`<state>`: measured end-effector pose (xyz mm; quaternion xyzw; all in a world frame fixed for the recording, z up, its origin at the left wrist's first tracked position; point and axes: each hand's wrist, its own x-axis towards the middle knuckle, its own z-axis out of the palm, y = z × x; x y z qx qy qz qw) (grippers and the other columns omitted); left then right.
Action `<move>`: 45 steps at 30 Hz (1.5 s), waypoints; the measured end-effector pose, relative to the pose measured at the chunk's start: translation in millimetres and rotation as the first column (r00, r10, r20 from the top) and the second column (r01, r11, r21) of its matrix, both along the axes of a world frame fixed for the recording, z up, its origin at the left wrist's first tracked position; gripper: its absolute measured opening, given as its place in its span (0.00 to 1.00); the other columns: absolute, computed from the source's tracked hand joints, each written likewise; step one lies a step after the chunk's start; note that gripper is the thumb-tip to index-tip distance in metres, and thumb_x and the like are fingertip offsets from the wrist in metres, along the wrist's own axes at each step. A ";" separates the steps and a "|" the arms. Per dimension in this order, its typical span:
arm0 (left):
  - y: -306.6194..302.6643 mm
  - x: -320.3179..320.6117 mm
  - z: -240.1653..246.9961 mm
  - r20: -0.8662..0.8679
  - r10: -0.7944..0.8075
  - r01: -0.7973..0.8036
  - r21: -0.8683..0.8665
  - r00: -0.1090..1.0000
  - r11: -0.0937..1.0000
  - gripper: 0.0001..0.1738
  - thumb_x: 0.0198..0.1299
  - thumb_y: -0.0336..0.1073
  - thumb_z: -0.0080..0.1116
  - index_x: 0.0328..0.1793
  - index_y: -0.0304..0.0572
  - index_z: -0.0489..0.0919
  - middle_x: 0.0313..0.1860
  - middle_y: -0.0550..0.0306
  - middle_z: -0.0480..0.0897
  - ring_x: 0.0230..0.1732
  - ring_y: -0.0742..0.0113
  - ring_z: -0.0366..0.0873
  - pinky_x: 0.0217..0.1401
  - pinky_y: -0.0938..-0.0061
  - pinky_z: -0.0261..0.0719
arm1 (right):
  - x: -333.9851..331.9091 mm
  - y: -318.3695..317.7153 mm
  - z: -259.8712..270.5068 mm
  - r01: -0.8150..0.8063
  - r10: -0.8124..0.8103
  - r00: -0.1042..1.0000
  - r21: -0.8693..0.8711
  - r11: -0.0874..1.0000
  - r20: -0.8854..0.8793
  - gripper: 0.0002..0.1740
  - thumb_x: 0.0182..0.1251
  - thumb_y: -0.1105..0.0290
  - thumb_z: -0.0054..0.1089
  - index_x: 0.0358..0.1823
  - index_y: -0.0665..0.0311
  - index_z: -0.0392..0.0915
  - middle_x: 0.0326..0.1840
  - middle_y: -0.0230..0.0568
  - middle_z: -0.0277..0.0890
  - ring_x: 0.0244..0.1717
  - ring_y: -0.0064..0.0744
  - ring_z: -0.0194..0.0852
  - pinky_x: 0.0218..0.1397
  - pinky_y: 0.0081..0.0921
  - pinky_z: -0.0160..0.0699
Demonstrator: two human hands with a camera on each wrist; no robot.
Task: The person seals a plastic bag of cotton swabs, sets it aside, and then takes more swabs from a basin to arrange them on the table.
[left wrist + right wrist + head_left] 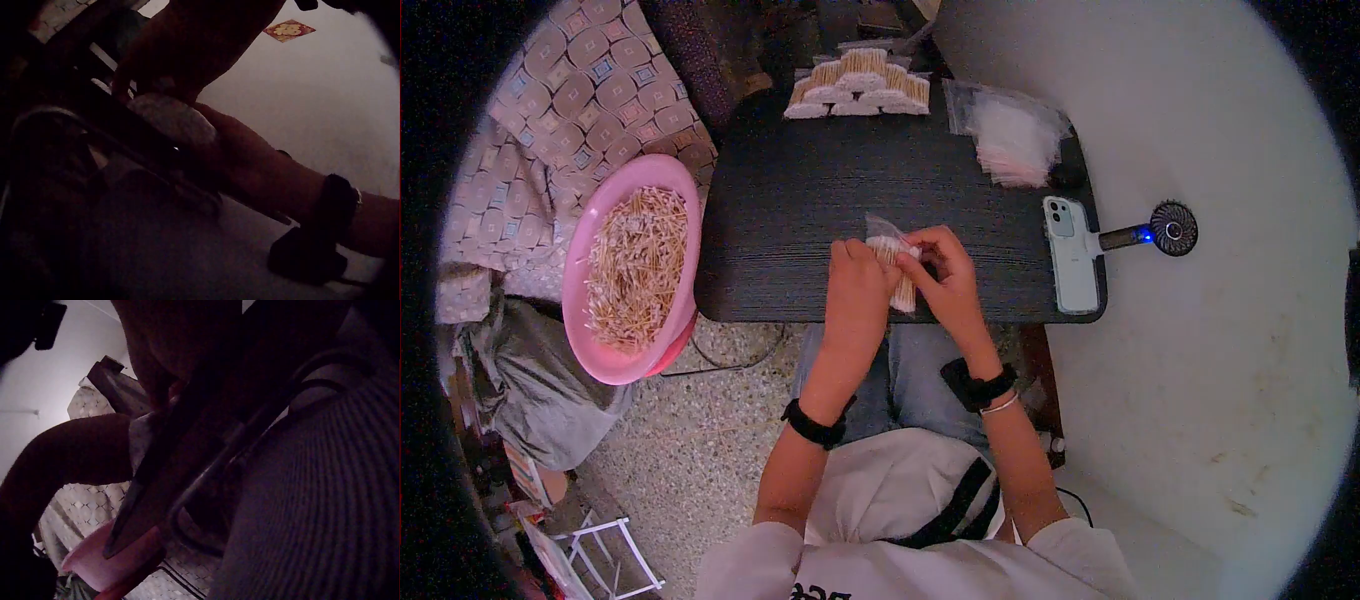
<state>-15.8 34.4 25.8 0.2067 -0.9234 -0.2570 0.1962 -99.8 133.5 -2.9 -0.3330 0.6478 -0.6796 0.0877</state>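
Observation:
A small clear plastic bag packed with cotton swabs (905, 296) lies at the near edge of the black table, its open-looking clear end pointing away from the person. The left hand (858, 285) grips its left side, fingers curled over it. From the right, the right hand (950, 285) pinches the bag between thumb and fingers. White swab tips (175, 119) bulge between the hands in the dim left wrist view. In the right wrist view, the bag's white end (141, 440) shows beside the dark left hand.
Filled swab bags (860, 85) are stacked at the table's (800, 180) far edge. Flat clear bags (1010, 140) lie at the far right, above a phone (1072, 255) and a small fan (1173, 228). A pink tub (578, 290) of loose swabs stands left of the table.

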 end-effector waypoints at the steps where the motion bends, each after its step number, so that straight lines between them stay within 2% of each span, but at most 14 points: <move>1: 1.8 -0.3 1.1 0.005 0.030 -0.030 0.029 1.000 0.999 0.16 0.50 0.32 0.62 0.37 0.24 0.71 0.36 0.39 0.70 0.43 0.45 0.69 0.49 0.60 0.72 | 0.2 0.0 0.2 -0.004 0.004 1.000 0.002 1.000 0.008 0.09 0.59 0.74 0.63 0.40 0.66 0.74 0.37 0.37 0.71 0.37 0.26 0.73 0.40 0.21 0.73; 5: 2.8 0.4 8.8 0.035 0.056 -0.061 0.168 0.998 0.984 0.17 0.51 0.32 0.62 0.38 0.24 0.71 0.37 0.39 0.71 0.44 0.45 0.70 0.49 0.60 0.72 | 0.2 -1.2 -0.5 0.000 0.000 1.000 -0.003 1.000 -0.017 0.09 0.59 0.74 0.62 0.40 0.66 0.75 0.37 0.37 0.71 0.36 0.26 0.73 0.39 0.21 0.73; 8: 0.3 2.7 -0.9 -0.049 0.021 -0.018 0.060 0.999 0.998 0.16 0.57 0.35 0.58 0.38 0.29 0.67 0.37 0.36 0.71 0.37 0.39 0.73 0.39 0.55 0.74 | 0.8 -1.0 0.2 0.001 -0.001 1.000 0.000 1.000 -0.001 0.09 0.59 0.74 0.62 0.40 0.66 0.75 0.37 0.37 0.71 0.36 0.26 0.73 0.39 0.21 0.73; 14: 1.6 2.4 -4.6 -0.055 0.070 -0.062 0.128 0.996 0.990 0.17 0.57 0.37 0.59 0.38 0.29 0.67 0.36 0.36 0.71 0.36 0.39 0.74 0.38 0.55 0.73 | 1.6 -0.7 3.1 0.000 0.000 1.000 0.008 1.000 0.002 0.09 0.58 0.75 0.63 0.40 0.66 0.75 0.37 0.37 0.71 0.36 0.25 0.72 0.39 0.20 0.73; 17: 4.4 0.9 -0.6 -0.045 0.088 -0.081 0.150 0.995 0.985 0.15 0.50 0.31 0.61 0.37 0.29 0.68 0.35 0.39 0.72 0.41 0.43 0.72 0.45 0.57 0.72 | 0.6 -0.1 0.3 0.001 -0.001 1.000 -0.005 1.000 -0.003 0.09 0.58 0.75 0.63 0.40 0.66 0.75 0.38 0.37 0.72 0.36 0.24 0.72 0.39 0.19 0.73; 20: 1.3 1.8 -2.6 -0.059 0.146 -0.119 0.325 0.988 0.938 0.14 0.53 0.33 0.60 0.38 0.30 0.69 0.34 0.39 0.73 0.37 0.44 0.75 0.41 0.58 0.74 | 0.4 0.0 -0.9 0.019 -0.019 1.000 -0.018 1.000 -0.012 0.09 0.59 0.75 0.62 0.41 0.66 0.75 0.38 0.37 0.72 0.37 0.23 0.73 0.41 0.19 0.73; 22: -5.0 4.1 -3.0 -0.133 0.106 -0.058 0.322 0.985 0.945 0.13 0.55 0.34 0.59 0.37 0.32 0.70 0.33 0.41 0.75 0.35 0.46 0.77 0.38 0.59 0.74 | 1.3 0.1 -0.1 0.029 -0.026 0.998 -0.054 0.998 0.050 0.09 0.60 0.75 0.62 0.41 0.66 0.75 0.39 0.37 0.71 0.38 0.23 0.73 0.42 0.19 0.74; 26: -10.1 6.9 5.0 -0.145 0.074 -0.030 0.285 0.987 0.958 0.10 0.57 0.34 0.58 0.33 0.34 0.73 0.30 0.44 0.79 0.31 0.47 0.79 0.34 0.60 0.76 | 5.0 0.7 10.7 0.029 -0.019 0.992 -0.074 0.997 0.123 0.09 0.60 0.76 0.62 0.41 0.67 0.75 0.40 0.36 0.71 0.40 0.23 0.73 0.44 0.19 0.74; 29: -8.7 7.1 9.9 -0.148 0.068 -0.039 0.190 0.987 0.981 0.10 0.57 0.36 0.57 0.30 0.36 0.74 0.28 0.46 0.80 0.29 0.47 0.80 0.31 0.60 0.77 | 2.7 1.0 5.3 0.034 -0.031 0.998 -0.039 0.999 0.060 0.09 0.60 0.76 0.62 0.41 0.67 0.75 0.39 0.37 0.71 0.41 0.23 0.73 0.44 0.19 0.74; 32: -4.4 2.7 12.4 0.005 0.119 -0.119 -0.044 0.993 0.992 0.10 0.56 0.37 0.61 0.32 0.37 0.78 0.26 0.48 0.82 0.28 0.51 0.82 0.30 0.62 0.78 | 1.3 -0.9 -0.8 0.032 -0.031 0.999 -0.058 0.998 0.014 0.10 0.59 0.76 0.63 0.41 0.67 0.75 0.38 0.37 0.71 0.40 0.25 0.73 0.42 0.19 0.74; 35: -0.7 1.7 13.9 0.023 0.115 -0.113 -0.062 0.993 0.992 0.11 0.56 0.39 0.57 0.29 0.38 0.75 0.26 0.46 0.81 0.26 0.47 0.81 0.27 0.59 0.79 | 1.2 0.1 0.3 0.037 -0.039 0.998 -0.026 0.999 -0.058 0.10 0.57 0.75 0.64 0.40 0.67 0.75 0.38 0.37 0.71 0.38 0.26 0.72 0.40 0.20 0.73; 41: -3.8 1.4 13.3 0.078 0.145 -0.135 -0.125 0.986 0.983 0.14 0.53 0.40 0.61 0.29 0.36 0.74 0.25 0.45 0.80 0.28 0.47 0.82 0.27 0.59 0.80 | 3.5 0.1 3.4 0.033 -0.034 0.995 -0.019 0.999 -0.090 0.10 0.57 0.75 0.64 0.40 0.66 0.76 0.37 0.37 0.71 0.36 0.26 0.70 0.38 0.19 0.71; 45: -3.5 2.7 15.6 0.043 0.136 -0.132 -0.084 0.990 0.988 0.14 0.53 0.39 0.61 0.29 0.35 0.73 0.25 0.43 0.80 0.28 0.45 0.81 0.27 0.58 0.80 | 3.8 0.6 5.2 0.026 -0.027 0.997 -0.021 0.999 -0.073 0.10 0.57 0.75 0.64 0.40 0.65 0.76 0.38 0.37 0.72 0.37 0.26 0.71 0.39 0.20 0.72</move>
